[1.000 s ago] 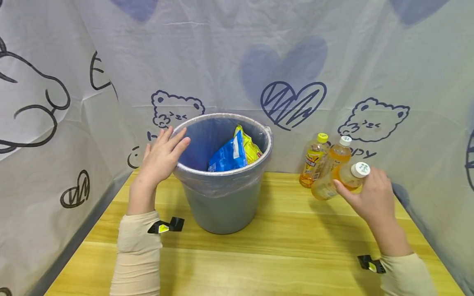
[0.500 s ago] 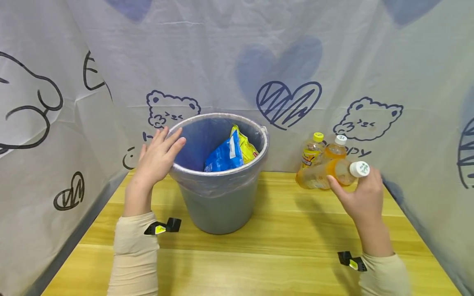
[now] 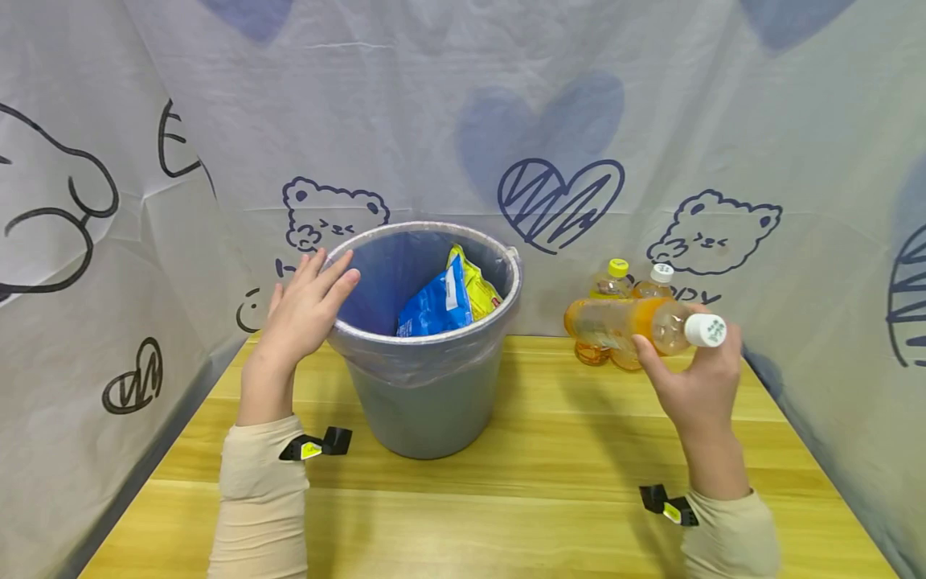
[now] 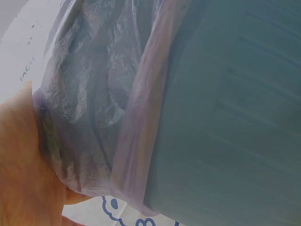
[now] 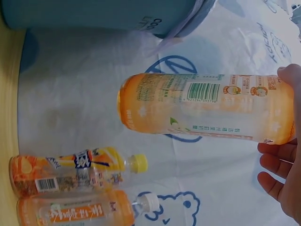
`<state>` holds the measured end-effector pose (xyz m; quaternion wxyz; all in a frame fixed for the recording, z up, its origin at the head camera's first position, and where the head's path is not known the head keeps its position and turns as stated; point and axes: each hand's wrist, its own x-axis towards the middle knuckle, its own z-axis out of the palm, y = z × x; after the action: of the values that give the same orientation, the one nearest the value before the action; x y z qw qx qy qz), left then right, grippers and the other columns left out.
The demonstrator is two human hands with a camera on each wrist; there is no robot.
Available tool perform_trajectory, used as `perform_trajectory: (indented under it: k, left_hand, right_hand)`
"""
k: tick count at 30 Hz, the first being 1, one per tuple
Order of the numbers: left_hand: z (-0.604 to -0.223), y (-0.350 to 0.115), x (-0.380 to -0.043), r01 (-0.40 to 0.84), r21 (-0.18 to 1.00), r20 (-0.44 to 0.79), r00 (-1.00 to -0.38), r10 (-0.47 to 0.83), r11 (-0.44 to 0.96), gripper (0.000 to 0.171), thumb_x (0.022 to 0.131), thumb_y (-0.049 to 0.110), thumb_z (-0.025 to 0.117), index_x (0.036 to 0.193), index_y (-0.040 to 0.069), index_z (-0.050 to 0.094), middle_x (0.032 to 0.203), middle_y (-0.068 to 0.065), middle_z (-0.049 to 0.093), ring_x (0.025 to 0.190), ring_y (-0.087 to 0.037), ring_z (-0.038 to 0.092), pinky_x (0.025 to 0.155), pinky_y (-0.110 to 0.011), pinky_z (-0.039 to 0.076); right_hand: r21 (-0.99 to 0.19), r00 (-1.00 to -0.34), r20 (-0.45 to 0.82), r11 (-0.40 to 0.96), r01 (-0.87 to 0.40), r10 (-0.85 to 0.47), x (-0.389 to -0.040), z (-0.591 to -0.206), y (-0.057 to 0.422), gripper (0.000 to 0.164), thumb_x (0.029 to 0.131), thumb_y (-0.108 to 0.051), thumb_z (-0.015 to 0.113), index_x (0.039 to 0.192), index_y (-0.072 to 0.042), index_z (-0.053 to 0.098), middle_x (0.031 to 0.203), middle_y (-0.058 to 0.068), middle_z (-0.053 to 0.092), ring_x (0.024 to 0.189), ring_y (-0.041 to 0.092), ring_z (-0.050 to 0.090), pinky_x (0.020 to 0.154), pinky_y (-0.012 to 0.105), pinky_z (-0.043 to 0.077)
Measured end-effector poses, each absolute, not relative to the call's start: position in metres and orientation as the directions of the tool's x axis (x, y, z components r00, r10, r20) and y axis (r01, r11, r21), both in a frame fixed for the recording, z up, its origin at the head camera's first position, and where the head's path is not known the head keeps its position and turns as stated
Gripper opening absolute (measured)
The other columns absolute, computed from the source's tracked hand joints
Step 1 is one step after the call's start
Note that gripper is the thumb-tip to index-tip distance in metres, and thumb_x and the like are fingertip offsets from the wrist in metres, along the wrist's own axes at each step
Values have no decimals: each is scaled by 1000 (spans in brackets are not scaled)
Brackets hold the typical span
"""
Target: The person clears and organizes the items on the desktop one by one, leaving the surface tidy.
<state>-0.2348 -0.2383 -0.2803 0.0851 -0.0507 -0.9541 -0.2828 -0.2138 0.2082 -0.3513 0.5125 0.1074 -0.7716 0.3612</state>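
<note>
My right hand point(image 3: 702, 382) grips an orange-labelled plastic drink bottle point(image 3: 615, 318) near its white-capped end. The bottle lies nearly level in the air, its base pointing left towards the bin. In the right wrist view the label and barcode of this bottle point(image 5: 202, 106) show, and it looks drained. Against the left rim of the grey trash bin point(image 3: 427, 410) rests my left hand point(image 3: 304, 310), fingers spread and fairly straight. A clear liner point(image 4: 94, 117) folds over the rim in the left wrist view. Inside the bin are a blue packet point(image 3: 437, 305) and a yellow packet point(image 3: 481, 289).
Behind the held bottle stand a yellow-capped bottle point(image 5: 70, 172) and a white-capped bottle point(image 5: 77, 209), side by side on the wooden table point(image 3: 550, 482). A printed cloth point(image 3: 405, 104) hangs behind and along the sides.
My right hand has lifted the bottle off the table, tipped it from slanted to nearly level, and moved slightly left. The left hand stays on the rim.
</note>
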Motion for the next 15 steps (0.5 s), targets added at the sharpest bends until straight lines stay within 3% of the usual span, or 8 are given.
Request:
perform_trajectory:
  k: [7, 15]
  left_hand:
    - [-281, -239, -235, 145, 533, 191, -980, 48, 834, 71, 97, 69, 20, 156, 30, 22, 166, -9, 3, 153, -32, -7, 113, -72, -7]
    - [-281, -239, -235, 150, 543, 194, -980, 50, 826, 71, 97, 69, 20, 156, 30, 22, 166, -9, 3, 153, -32, -7, 113, -72, -7]
  right_hand:
    - [-429, -428, 885, 684, -590, 187, -214, -342, 199, 84, 79, -65, 65, 123, 6, 57, 110, 32, 55, 106, 7, 39, 90, 27, 31]
    - [-371, -372, 917, 645, -668, 143, -220, -327, 187, 84, 80, -64, 68, 122, 8, 56, 112, 32, 55, 108, 8, 41, 94, 20, 33]
